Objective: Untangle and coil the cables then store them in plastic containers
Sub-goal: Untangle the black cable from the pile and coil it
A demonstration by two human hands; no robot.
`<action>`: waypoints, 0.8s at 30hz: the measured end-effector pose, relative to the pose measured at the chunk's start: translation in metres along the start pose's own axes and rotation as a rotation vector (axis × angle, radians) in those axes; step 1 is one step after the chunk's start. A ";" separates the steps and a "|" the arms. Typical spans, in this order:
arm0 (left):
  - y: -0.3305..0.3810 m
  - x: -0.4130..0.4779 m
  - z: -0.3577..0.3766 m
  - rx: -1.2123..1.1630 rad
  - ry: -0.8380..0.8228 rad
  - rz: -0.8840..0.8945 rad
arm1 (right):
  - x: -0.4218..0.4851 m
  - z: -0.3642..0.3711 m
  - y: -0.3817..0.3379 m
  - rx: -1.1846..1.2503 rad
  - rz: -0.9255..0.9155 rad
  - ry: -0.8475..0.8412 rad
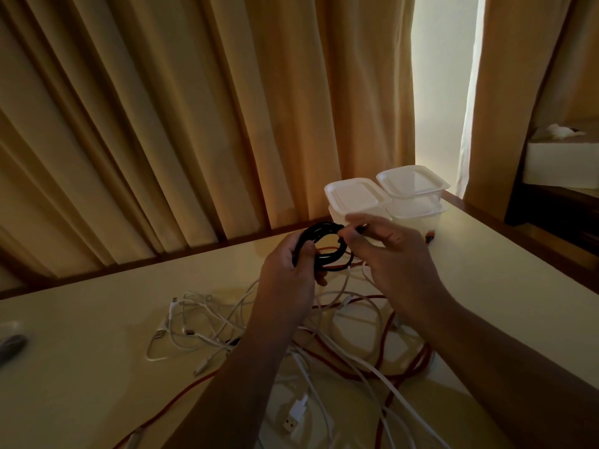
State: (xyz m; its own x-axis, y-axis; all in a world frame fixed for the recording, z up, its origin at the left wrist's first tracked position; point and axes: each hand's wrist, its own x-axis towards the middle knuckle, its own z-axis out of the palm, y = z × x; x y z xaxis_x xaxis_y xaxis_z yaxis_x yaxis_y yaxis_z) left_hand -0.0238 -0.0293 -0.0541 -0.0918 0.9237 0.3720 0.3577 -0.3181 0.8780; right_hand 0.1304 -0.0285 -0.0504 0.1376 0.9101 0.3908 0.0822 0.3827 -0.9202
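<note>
Curtains point(194, 124) are hanging behind the tabletop point(97, 319). Just before the containers point(418, 222), the left hand point(288, 267) is curling its fingers round the black cable coil point(319, 229), and the right hand point(395, 254) is pinching its end. Next, probably tucking that end in and opening a lid point(355, 191).

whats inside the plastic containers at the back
Cannot tell. The plastic containers have white lids on, and their cloudy walls show nothing inside. The right hand, pinching the black cable, covers their lower fronts.

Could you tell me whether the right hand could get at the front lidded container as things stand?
Probably yes: the right hand hovers just before the front lidded container, nothing between, though its fingers pinch the end of the black cable.
</note>
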 end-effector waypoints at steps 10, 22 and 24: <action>0.003 -0.004 -0.001 -0.136 0.018 0.035 | 0.009 0.000 0.000 0.581 0.382 0.127; -0.004 -0.001 0.004 -0.136 -0.031 0.027 | 0.009 -0.002 0.017 -0.202 0.149 -0.057; -0.008 0.001 0.003 -0.120 -0.014 -0.005 | 0.009 -0.004 0.016 -0.195 0.201 -0.140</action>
State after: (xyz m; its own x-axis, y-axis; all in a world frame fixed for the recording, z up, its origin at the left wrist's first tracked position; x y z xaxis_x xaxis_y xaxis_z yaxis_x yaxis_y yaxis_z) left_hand -0.0241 -0.0248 -0.0612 -0.0799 0.9281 0.3637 0.2436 -0.3356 0.9100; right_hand 0.1367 -0.0146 -0.0616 0.0345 0.9826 0.1826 0.2567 0.1679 -0.9518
